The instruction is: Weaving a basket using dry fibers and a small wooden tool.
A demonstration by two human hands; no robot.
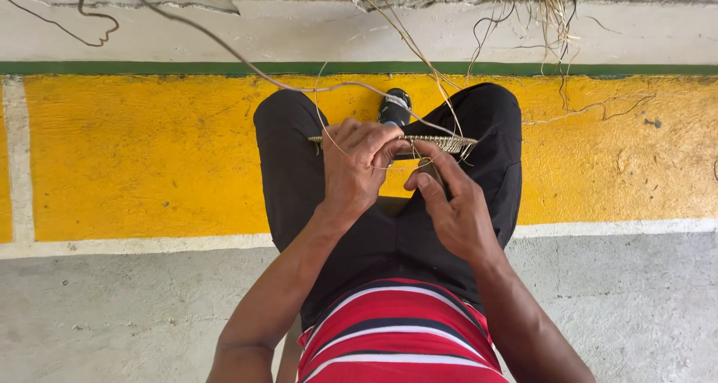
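Yellow-painted concrete floor (149,158) lies beneath the flat woven straw disc (441,141), held edge-on over the knees, left hand (357,166) clamped on its rim to steady it, right hand (452,203) pinching a thin fibre strand (262,72) beside it.

free: floor (112,151) either side | blocked: strands (419,54) ahead, knees (288,121) flanking

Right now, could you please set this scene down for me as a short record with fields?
Setting: person seated, black trousers, red striped shirt, yellow painted floor band
Left hand: grips the flat woven piece, seen edge-on above the knees
Right hand: fingers at the piece's underside
Loose strands: trail from the piece up and away
Dry fibre bundle: top right, by the wall
Shoe: dark, between the knees
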